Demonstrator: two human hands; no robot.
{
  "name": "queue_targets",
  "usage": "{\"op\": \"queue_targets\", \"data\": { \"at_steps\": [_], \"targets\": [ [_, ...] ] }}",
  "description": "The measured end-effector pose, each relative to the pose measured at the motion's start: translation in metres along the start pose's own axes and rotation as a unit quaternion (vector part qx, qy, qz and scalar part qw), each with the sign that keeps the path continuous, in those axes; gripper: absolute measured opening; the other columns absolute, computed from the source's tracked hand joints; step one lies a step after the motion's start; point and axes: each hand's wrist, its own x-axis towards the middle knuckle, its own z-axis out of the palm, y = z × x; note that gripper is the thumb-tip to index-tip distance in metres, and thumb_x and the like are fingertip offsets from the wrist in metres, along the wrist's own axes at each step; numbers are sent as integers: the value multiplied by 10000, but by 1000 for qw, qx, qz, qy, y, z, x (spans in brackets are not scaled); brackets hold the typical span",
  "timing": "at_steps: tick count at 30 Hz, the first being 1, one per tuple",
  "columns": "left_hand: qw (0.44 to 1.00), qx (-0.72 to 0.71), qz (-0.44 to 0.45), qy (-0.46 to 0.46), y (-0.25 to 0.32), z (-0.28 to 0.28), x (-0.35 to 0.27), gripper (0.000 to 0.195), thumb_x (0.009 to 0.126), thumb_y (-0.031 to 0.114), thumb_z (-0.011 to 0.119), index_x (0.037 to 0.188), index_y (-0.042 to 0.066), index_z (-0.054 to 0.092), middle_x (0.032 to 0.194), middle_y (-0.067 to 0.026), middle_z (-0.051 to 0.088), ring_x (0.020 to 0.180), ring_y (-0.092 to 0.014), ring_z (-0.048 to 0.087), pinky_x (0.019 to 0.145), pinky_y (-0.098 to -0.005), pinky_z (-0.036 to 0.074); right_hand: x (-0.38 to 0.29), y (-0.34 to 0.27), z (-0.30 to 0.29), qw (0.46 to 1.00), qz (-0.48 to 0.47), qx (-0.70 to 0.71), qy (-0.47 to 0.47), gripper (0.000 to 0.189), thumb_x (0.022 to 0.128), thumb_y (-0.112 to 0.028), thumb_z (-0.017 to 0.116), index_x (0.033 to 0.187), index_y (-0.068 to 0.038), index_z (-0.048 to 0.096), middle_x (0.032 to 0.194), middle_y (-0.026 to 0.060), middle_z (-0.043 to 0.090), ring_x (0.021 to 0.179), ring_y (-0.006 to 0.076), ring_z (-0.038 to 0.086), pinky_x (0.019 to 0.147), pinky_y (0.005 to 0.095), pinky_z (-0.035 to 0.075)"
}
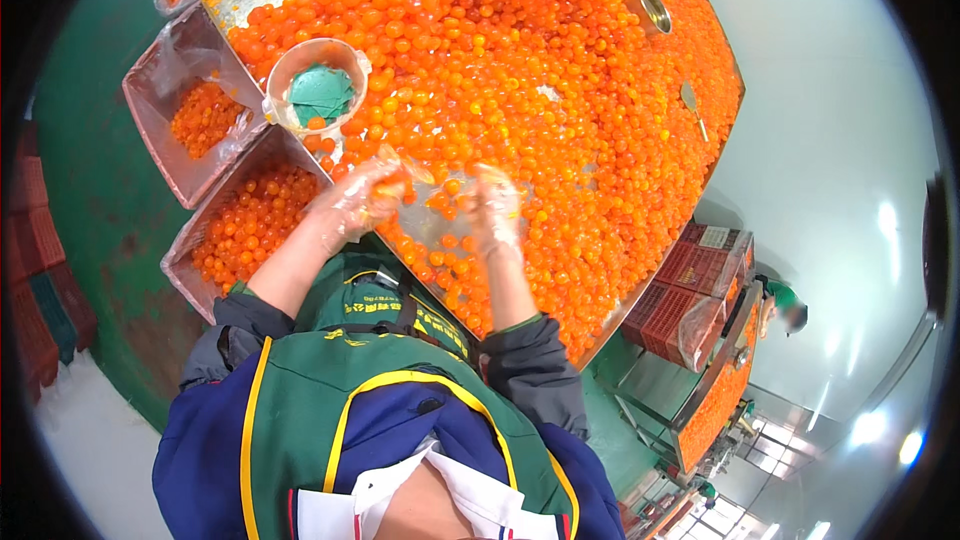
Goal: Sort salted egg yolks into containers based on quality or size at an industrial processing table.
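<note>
A thick layer of glossy orange egg yolks (pixel 480 112) covers the metal-topped table in front of me. My left hand (pixel 375 187), in a clear plastic glove, is over the table's near edge, with orange yolks showing at its curled fingers. To its right, my right hand (pixel 495 202) is gloved too and bent low over the yolks. Its fingers are partly hidden, so whether it holds one is unclear. Between the hands, a patch of bare metal tabletop (pixel 427 225) shows, with a few loose yolks around it.
A tub (pixel 319 86) with green pieces inside stands by the left edge. Below that edge are plastic-lined crates, one of yolks (pixel 255 229) and one of orange bits (pixel 206 120). A metal bowl (pixel 655 10) and a small spatula-like tool (pixel 694 109) lie farther off. Another person (pixel 784 307) works beyond stacked crates (pixel 682 300).
</note>
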Motion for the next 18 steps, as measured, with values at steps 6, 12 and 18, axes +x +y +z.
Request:
{"op": "queue_targets", "data": {
  "at_steps": [6, 12, 18],
  "targets": [
    [919, 195, 295, 173, 113, -48, -88, 200, 995, 284, 652, 1047, 90, 650, 726, 40, 549, 520, -28, 464, 450, -151, 384, 22, 6, -26, 945, -183, -269, -24, 97, 926, -163, 677, 957, -74, 654, 734, 38, 626, 667, 173, 625, 572, 338, 492],
    [417, 716, 314, 464, 209, -53, -134, 416, 1017, 298, 602, 1311, 4, 589, 1082, -59, 706, 963, -166, 653, 835, -312, 516, 6, -10, 35, 668, -240, -691, -133, 199, 907, -180, 575, 1063, -57, 586, 1018, 231, 642, 1000, 381, 647, 823, 486, 524],
    [760, 559, 252, 215, 85, 37, -102, 263, 1014, 289, 602, 1085, 47, 677, 989, -15, 632, 895, -133, 563, 781, -307, 497, 40, 22, -3, 847, -180, -491, -100, 203, 965, -224, 590, 1003, -28, 623, 852, 185, 687, 756, 312, 678, 649, 418, 531]
  ]
}}
